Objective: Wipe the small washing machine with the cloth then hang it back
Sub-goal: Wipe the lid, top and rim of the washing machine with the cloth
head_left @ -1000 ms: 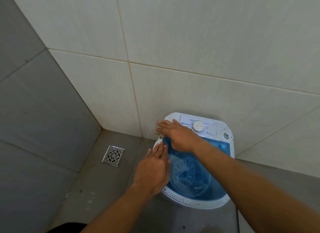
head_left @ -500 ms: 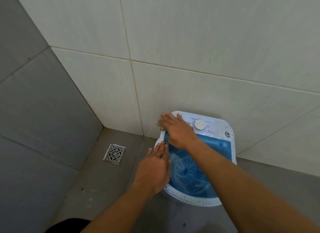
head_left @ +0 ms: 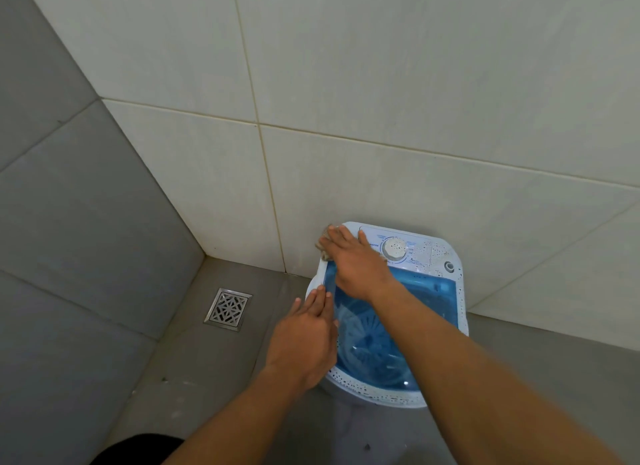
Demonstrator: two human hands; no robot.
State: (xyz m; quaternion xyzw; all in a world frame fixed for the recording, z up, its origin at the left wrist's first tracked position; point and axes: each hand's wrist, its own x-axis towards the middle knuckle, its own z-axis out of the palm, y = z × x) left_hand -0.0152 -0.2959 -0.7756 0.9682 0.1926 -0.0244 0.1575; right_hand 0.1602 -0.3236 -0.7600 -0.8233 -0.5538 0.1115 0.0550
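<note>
At the far left corner of the top of the small washing machine (head_left: pixel 433 253), the outstretched fingers (head_left: pixel 341 236) of the right hand (head_left: pixel 356 264) are pressing a brownish cloth (head_left: pixel 323 248) flat, not gripping it. The left hand (head_left: pixel 304 340), fingers also straight, is resting on the left rim, apparently steadying the machine on the tiled floor (head_left: pixel 194 360). Wiping appears to be under way; next, the cloth likely needs sweeping along the panel toward the dial (head_left: pixel 394 248).

left hand (head_left: pixel 304 340), right hand (head_left: pixel 356 260): flat, straight fingers (head_left: pixel 320 300)
</note>
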